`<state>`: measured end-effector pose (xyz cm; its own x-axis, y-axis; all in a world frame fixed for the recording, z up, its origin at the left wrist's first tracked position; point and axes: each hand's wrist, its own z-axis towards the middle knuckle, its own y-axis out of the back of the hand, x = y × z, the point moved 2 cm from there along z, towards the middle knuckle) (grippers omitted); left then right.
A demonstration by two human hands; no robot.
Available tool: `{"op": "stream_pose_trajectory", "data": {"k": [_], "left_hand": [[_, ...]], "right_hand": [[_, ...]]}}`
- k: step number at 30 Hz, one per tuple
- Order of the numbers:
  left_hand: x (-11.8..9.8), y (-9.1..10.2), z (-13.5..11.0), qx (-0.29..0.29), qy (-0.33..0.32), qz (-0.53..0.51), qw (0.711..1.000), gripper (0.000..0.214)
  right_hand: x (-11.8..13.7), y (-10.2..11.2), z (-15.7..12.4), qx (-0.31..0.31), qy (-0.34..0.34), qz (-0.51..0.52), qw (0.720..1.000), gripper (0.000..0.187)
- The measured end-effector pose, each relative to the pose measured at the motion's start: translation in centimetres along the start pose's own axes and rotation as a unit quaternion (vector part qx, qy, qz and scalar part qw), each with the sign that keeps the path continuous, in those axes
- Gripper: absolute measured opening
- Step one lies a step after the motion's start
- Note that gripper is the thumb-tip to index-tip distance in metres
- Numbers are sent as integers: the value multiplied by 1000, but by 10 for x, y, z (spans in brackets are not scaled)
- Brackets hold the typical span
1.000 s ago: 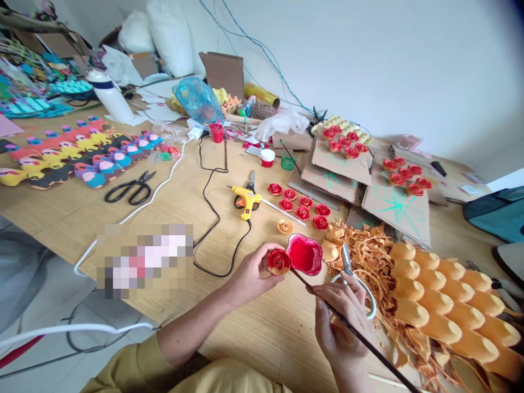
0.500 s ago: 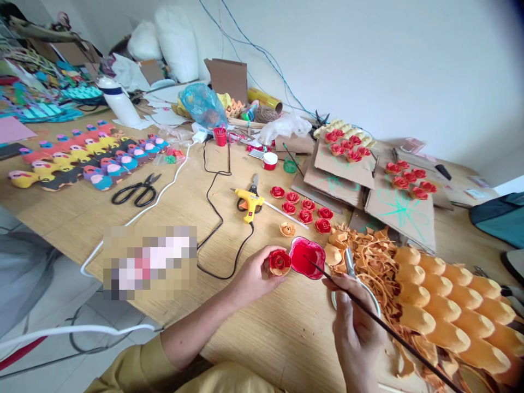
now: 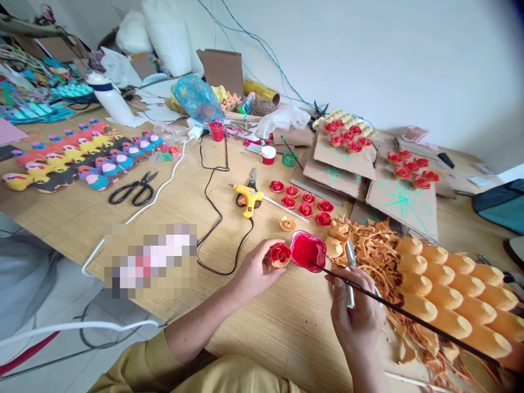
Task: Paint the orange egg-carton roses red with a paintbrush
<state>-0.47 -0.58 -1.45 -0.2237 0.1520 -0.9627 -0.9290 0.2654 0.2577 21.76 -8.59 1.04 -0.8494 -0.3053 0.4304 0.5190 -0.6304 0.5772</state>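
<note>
My left hand (image 3: 258,268) is closed around a paper flower (image 3: 280,254), red inside with orange still showing on its lower petals. Beside it stands a wavy-rimmed dish of red paint (image 3: 306,248). My right hand (image 3: 357,308) grips a long dark paintbrush (image 3: 393,304), its tip down in the paint and its handle slanting to the lower right. White-handled scissors (image 3: 351,256) lie partly hidden behind that hand. An unpainted orange flower (image 3: 287,223) sits just beyond the dish, with several red flowers (image 3: 305,210) in rows behind it.
A yellow glue gun (image 3: 248,199) with a black cord rests left of the flowers. Orange scraps (image 3: 368,245) and orange egg-carton material (image 3: 446,295) cover the right side. Black scissors (image 3: 133,189) lie at left. Cardboard sheets (image 3: 403,207) bear more red flowers.
The brush has tilted lower, with its handle swung toward the right, and its tip remains in the paint dish. The left hand keeps the flower, turned slightly. The view has shifted a little.
</note>
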Motion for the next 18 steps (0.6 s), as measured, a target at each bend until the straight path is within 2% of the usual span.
{"op": "stream_pose_trajectory", "data": {"k": [3,9,18], "left_hand": [[0,0,0,-4,-1,12,1000,54],[4,1,1,10,50,-64,997,58],[-4,2,3,24,63,-135,989,52]], "right_hand": [[2,-1,2,17,15,-25,999,10],[0,-3,4,40,29,-50,997,9],[-1,-7,7,57,49,-66,995,10]]}}
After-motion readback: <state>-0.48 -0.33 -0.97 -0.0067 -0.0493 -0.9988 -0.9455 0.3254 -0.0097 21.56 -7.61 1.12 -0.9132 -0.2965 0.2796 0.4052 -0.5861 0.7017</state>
